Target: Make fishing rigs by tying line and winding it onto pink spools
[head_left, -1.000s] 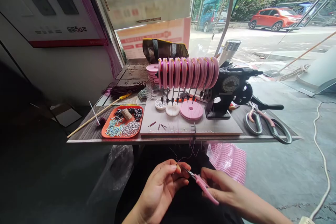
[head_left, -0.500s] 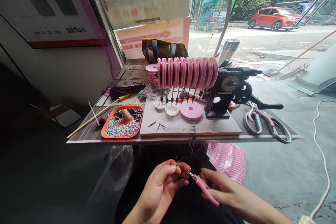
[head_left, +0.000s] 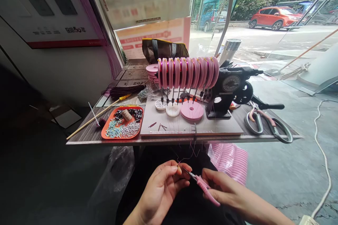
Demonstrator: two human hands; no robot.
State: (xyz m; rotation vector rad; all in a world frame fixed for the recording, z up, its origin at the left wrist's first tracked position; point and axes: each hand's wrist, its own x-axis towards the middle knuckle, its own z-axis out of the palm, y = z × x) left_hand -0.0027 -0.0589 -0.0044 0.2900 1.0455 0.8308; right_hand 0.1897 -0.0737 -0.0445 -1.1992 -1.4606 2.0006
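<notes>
Below the table edge, my left hand (head_left: 161,190) pinches something tiny between thumb and forefinger; thin pink threads (head_left: 188,151) run up from it toward the table. My right hand (head_left: 224,190) grips small pink-handled pliers (head_left: 202,184), their tip touching the left hand's pinch. Both hands hover over my dark lap. On the table stands a row of pink spools (head_left: 188,72) on a rack, with threads hanging down to a grey board (head_left: 190,124).
An orange tray (head_left: 123,123) holds several beads and small parts. A black hand-crank machine (head_left: 229,89) stands right of the spools, large scissors (head_left: 269,126) beside it. A bamboo stick (head_left: 97,116) lies at left. Bagged pink spools (head_left: 231,161) hang under the table. A white cable (head_left: 326,168) crosses the floor.
</notes>
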